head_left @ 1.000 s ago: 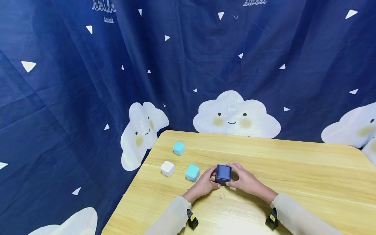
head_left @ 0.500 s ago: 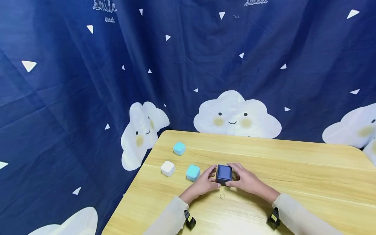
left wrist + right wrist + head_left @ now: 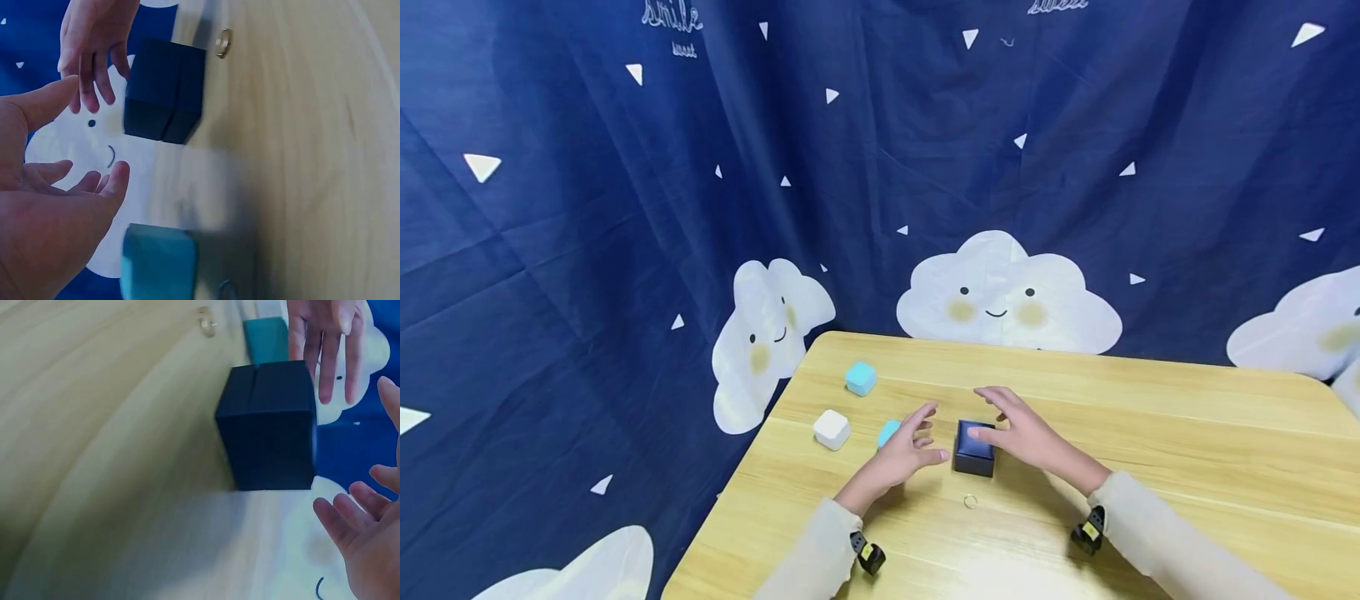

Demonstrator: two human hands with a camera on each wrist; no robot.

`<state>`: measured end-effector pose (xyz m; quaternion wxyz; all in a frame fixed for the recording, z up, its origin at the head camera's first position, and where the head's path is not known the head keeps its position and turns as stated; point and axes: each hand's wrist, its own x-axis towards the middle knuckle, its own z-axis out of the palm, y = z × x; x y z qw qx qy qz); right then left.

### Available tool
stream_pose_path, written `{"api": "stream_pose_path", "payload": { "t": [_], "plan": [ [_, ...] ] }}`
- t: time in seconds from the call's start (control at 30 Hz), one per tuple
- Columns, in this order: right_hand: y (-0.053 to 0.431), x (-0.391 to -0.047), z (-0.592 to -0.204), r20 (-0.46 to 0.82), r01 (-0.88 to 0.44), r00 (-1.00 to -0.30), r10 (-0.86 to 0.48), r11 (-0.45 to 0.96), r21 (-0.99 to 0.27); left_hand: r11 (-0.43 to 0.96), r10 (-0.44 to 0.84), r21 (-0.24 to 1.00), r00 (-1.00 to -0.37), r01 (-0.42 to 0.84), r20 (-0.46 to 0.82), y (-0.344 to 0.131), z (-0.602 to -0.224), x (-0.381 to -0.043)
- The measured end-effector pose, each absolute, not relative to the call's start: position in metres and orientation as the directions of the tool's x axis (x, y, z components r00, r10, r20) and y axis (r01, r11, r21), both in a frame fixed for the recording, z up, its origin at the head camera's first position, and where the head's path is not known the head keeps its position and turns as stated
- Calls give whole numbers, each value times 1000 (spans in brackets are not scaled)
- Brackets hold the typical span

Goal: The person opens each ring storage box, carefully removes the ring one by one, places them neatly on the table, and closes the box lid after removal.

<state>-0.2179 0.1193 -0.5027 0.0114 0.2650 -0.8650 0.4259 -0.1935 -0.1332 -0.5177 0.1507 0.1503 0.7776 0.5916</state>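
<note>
A dark blue ring box stands on the table with its lid down; a seam between lid and base shows in the left wrist view. My left hand hovers left of it, fingers spread and holding nothing. Over the box's right side is my right hand, also spread, its thumb crossing in front of the lid in the head view. Both wrist views show the hands apart from the box. In front of the box lies a gold ring. A second ring is partly visible near a teal box.
To the left on the wooden table are a white box, a light blue box at the back, and the teal box, partly hidden by my left hand. A dark blue curtain with clouds hangs behind the table.
Both hands have come off the ring box: the left moved out to the left, the right rose up and away. The ring box stays where it stood.
</note>
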Motion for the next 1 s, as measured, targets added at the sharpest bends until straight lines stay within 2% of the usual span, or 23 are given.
{"api": "stream_pose_path", "payload": {
  "t": [0.17, 0.43, 0.77, 1.0],
  "plan": [
    [105, -223, -493, 262, -480, -848, -461, 456, -749, 235, 418, 969, -908, 79, -27, -145, -505, -191],
    [69, -232, -480, 297, -502, -827, -477, 389, -773, 224, 333, 970, -943, 96, 16, -179, -491, -191],
    [11, -238, -470, 221, -412, -856, -467, 359, -837, 221, 222, 970, -973, 105, 55, -218, -485, -191],
    [-26, -245, -476, 92, -293, -866, -491, 351, -889, 182, 120, 982, -992, 56, 34, -248, -491, -188]
  ]
}}
